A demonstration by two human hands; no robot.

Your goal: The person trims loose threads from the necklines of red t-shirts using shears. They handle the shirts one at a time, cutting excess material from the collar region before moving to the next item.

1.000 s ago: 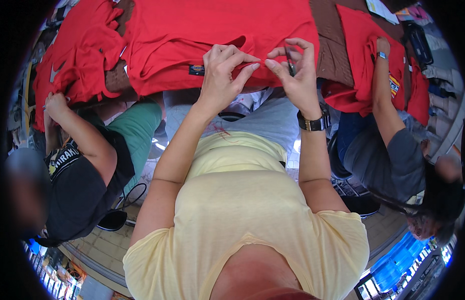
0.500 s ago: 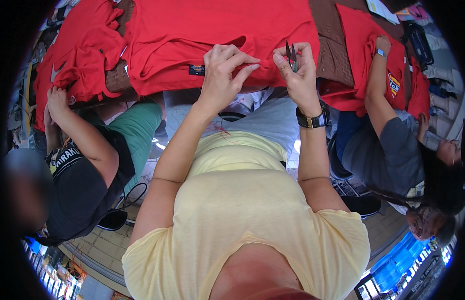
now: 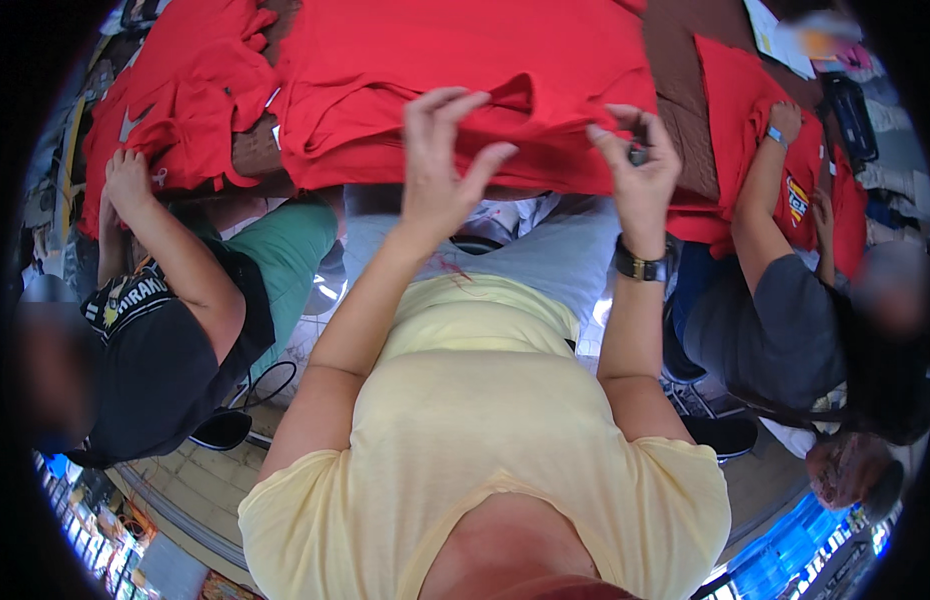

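A red T-shirt [image 3: 465, 50] lies spread on the table before me, its near edge in folds. My left hand [image 3: 440, 165] is at the shirt's near edge, fingers and thumb apart with nothing between them. To its right, my right hand [image 3: 645, 165] is closed around small thread snips [image 3: 638, 156], of which only a dark part shows; the fingers cover the rest. The thumb and fingertips of that hand meet a raised fold of the shirt; whether they pinch it I cannot tell.
The table has a brown cover [image 3: 677, 90]. At the left a co-worker's hands [image 3: 130, 180] handle another red shirt [image 3: 185, 110]. At the right a second co-worker's hand [image 3: 785, 122] rests on a red shirt [image 3: 730, 130]. White papers [image 3: 780, 40] lie at the far right.
My left hand has opened from a near pinch. My right hand has moved right, and the snips' blades no longer point up in sight. The shirt's neck label has gone out of sight.
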